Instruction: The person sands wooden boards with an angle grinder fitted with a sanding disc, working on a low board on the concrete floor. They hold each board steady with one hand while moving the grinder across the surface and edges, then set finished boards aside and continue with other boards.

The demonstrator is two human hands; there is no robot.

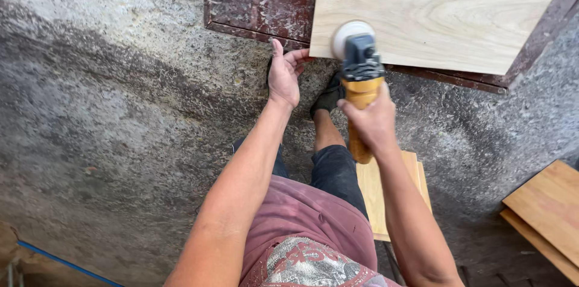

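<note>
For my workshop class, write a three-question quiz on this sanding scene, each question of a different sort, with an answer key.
1. True or false: the right hand grips the yellow sander.
2. What does the left hand touch? A) the corner of the pale wood panel B) the blue pipe C) the stacked boards
3. Fill in: the sander's white disc sits at the panel's lower ______ corner in the picture.

Key: 1 true; 2 A; 3 left.
</note>
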